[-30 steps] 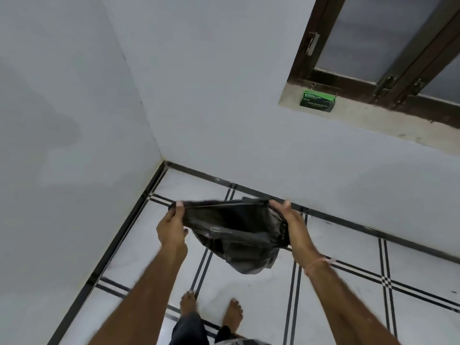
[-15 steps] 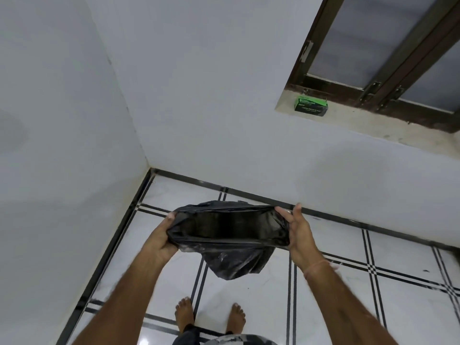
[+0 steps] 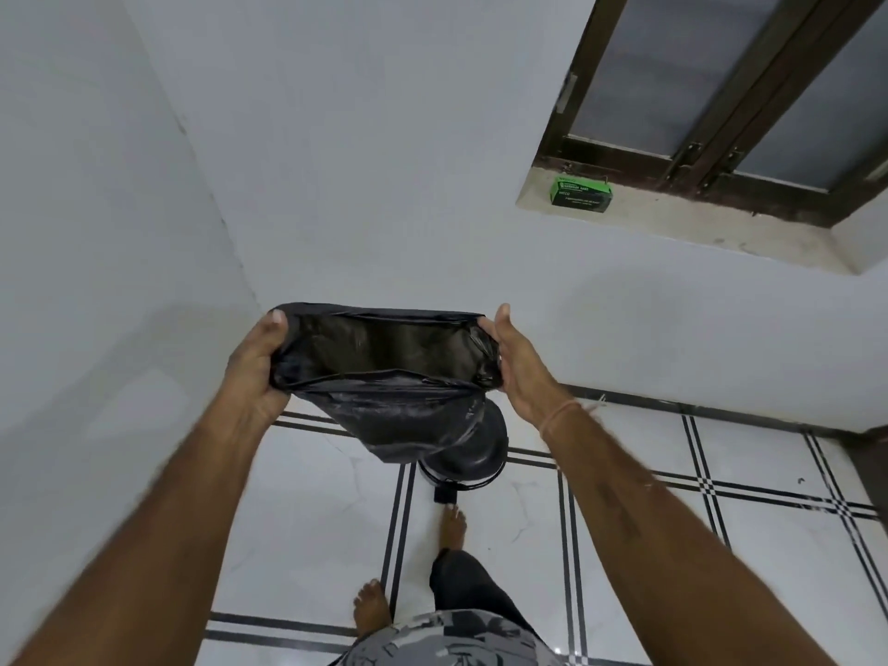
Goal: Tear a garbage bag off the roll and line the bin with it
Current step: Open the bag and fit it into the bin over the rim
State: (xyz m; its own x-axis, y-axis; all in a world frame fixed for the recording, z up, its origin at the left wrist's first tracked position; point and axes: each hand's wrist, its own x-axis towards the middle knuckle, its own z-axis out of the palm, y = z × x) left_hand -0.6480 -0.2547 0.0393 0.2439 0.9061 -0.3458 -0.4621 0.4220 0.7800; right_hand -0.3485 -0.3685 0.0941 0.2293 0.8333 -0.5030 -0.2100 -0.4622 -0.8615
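Note:
A black garbage bag (image 3: 384, 372) hangs between my hands with its mouth spread wide. My left hand (image 3: 257, 362) grips the left edge of the mouth, thumb on top. My right hand (image 3: 521, 362) holds the right edge, with its fingers tucked inside the bag. Below the bag stands a dark pedal bin (image 3: 473, 461) on the floor, mostly hidden by the bag; its pedal touches my right foot. The green box of garbage bags (image 3: 580, 194) lies on the window sill at the upper right.
White walls meet in a corner at the left. The window sill (image 3: 696, 228) and dark window frame lie at the upper right. The floor is white tile with black lines. My bare feet (image 3: 451, 526) stand just before the bin.
The bag has risen and its mouth is spread wider. The view has shifted, so the bin now shows under the bag, and my right foot has stepped up to its pedal.

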